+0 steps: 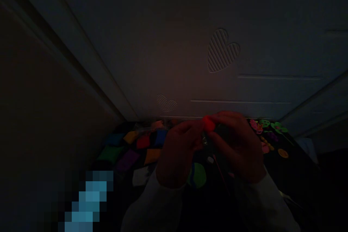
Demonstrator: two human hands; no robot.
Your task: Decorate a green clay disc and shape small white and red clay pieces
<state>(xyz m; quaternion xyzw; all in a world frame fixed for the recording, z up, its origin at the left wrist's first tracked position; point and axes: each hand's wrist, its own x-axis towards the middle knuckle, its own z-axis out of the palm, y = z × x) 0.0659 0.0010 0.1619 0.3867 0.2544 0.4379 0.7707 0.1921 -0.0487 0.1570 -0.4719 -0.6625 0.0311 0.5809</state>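
A bright red-orange lump (208,124), which looks like soft modelling clay, sits between the fingertips of both hands above a dark surface. My right hand (239,143) pinches it between thumb and fingers from the right. From the left, my left hand (179,148) closes its fingers against it. Below the hands lies a round green piece (200,175) with a blue band, partly covered by my left wrist. Close by are a small whitish piece (210,160) and a thin reddish stick (220,170). Dim light hides much finger detail.
Several coloured packets lie at left, among them a green one (110,154), a purple one (128,158) and a white one (140,175). Flower-like shapes (257,126) and a round yellow-orange piece (283,153) lie at right. A panel with embossed hearts (223,50) rises behind.
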